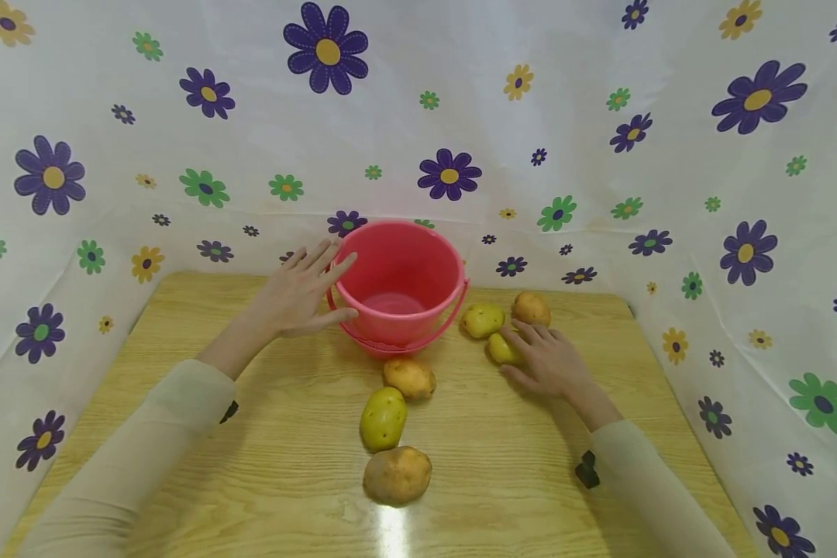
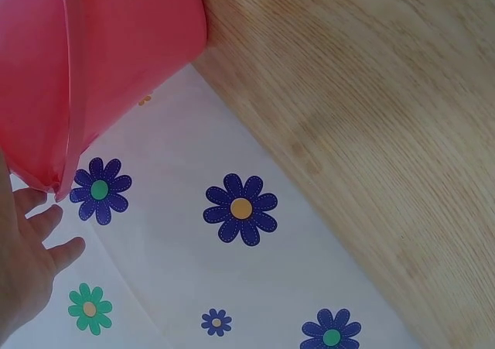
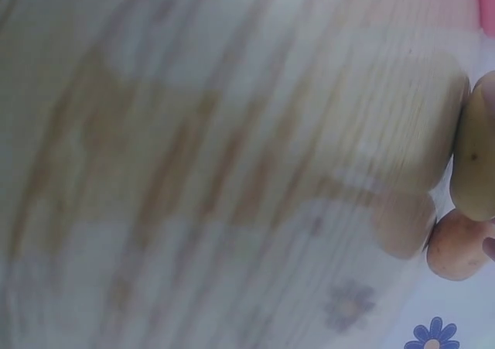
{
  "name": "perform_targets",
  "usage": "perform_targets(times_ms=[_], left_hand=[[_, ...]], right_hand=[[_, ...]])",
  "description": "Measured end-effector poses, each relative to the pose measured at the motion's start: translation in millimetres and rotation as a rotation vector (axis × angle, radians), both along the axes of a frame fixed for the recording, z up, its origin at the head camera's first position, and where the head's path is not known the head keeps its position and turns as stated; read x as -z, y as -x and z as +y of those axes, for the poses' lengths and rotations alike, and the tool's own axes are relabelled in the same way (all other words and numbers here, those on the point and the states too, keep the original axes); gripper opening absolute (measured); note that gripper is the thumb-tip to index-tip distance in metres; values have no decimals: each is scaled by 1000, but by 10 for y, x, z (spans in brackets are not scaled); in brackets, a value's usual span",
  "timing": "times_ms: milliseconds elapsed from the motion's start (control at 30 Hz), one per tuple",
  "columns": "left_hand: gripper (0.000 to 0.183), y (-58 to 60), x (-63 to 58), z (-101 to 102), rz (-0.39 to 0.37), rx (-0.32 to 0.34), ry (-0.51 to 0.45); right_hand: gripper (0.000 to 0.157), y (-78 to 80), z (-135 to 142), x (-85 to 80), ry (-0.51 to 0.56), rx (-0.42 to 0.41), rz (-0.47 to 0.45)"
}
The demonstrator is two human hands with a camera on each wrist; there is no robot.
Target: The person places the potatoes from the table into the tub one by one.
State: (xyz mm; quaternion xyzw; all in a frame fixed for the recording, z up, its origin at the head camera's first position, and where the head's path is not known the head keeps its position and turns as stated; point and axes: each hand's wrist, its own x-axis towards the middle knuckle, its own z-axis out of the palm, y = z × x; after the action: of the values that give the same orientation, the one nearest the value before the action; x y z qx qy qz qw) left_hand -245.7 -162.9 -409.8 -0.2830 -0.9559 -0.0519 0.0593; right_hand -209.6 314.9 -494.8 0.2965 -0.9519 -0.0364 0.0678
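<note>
A pink bucket stands upright at the back of the table, its handle hanging down at the front. My left hand, fingers spread, is at the bucket's left rim; in the left wrist view the fingers show just beside the handle's end. Right of the bucket, my right hand reaches over a yellow-green potato with extended fingers, partly covering it. Close by lie another yellow-green potato and a brown potato. In the right wrist view, that hand is mostly out of frame.
In front of the bucket, a tan potato, a yellow-green potato and a larger brown potato form a rough line toward the near edge. A white flowered cloth hangs around the wooden table at the back and sides.
</note>
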Motion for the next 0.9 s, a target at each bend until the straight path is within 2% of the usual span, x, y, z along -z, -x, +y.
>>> perform_targets(times_ms=[600,900], left_hand=[[96,0,-4,2,15,3,12],[96,2,-1,9,7,1,20]], right_hand=[[66,42,4,48,19,3,-2],[67,16,23,35,14,-27,48]])
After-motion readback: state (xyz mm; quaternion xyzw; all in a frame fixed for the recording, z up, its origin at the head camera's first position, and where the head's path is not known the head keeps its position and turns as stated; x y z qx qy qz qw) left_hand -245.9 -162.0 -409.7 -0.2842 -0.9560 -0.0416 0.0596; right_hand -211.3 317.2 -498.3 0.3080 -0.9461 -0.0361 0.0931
